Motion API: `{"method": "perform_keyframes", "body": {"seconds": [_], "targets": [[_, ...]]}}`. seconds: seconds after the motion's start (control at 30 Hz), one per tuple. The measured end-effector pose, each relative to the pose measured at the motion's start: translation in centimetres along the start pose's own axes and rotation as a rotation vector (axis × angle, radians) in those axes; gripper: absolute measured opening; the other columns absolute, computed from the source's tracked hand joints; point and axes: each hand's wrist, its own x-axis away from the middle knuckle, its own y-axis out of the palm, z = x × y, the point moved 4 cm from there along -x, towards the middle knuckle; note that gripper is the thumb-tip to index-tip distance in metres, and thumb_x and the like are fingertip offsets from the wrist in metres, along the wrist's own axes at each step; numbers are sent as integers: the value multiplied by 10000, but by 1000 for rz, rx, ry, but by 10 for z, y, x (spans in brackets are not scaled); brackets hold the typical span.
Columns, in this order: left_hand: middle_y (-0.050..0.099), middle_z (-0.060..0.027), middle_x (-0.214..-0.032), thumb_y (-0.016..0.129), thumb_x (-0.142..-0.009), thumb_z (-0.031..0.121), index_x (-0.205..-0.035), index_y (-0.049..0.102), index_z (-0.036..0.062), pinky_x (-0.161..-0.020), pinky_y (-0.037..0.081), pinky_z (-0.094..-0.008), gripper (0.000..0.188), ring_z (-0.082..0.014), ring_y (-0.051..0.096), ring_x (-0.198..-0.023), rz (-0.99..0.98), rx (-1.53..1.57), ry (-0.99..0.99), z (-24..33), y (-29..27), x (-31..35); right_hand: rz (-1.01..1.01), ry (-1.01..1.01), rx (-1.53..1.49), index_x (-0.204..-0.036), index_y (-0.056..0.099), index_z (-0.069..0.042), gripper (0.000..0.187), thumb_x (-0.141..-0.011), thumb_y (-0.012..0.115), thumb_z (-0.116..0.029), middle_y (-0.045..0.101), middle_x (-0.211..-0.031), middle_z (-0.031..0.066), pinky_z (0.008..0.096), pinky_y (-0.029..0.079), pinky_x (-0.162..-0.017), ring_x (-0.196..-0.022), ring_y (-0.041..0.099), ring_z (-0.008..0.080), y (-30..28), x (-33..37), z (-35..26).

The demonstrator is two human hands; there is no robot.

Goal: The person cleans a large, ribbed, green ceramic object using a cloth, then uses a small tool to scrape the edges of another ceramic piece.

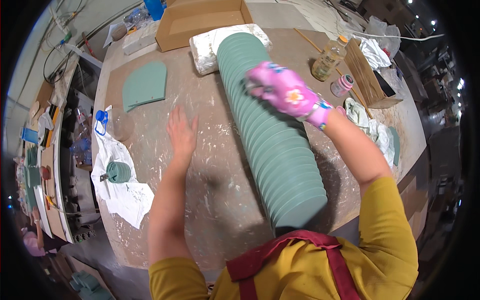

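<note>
A long row of green, round-topped flat panels [282, 150] lies overlapping down the table, its far end against a white wrapped block [202, 52]. My right hand [285, 90], in a pink flowered glove, is over the upper part of the row. Its fingers are closed and smeared by motion; whatever they hold I cannot make out. Bare and flat on the brown tabletop [215, 150], my left hand [181, 131] has its fingers stretched out, left of the row. Beyond it, a single green panel [145, 85] lies by itself.
To the left, a clear jug with a blue cap [101, 116] and a green ribbed roll [118, 172] rest on white cloth [132, 205]. An open cardboard box [200, 22] stands at the back. At right are a yellow-capped bottle [329, 59], a pink jar [342, 86] and a wooden box [367, 75].
</note>
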Motion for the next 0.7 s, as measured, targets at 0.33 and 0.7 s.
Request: {"method": "perform_keyframes", "body": {"seconds": [0.33,0.7], "targets": [[425,-192,-1401,582,-896,335,-1375,408,37,-1083,268,-482,590,-369,369,-1310,-35,16,-12,7,-3,-5,-140,-28,432,-1126,585,-71,358,-777,662,-51,622,-1064,114,358,523,-878,-988,631,261,24,-12,-51],[403,-182,-1417,565,-905,354,-1399,367,30,-1088,250,-490,624,-362,342,-1329,-40,53,-41,6,-7,-1,6,186,869,-1058,604,-35,252,-849,607,-176,624,-978,157,396,518,-773,-891,642,325,-13,-23,-21]]}}
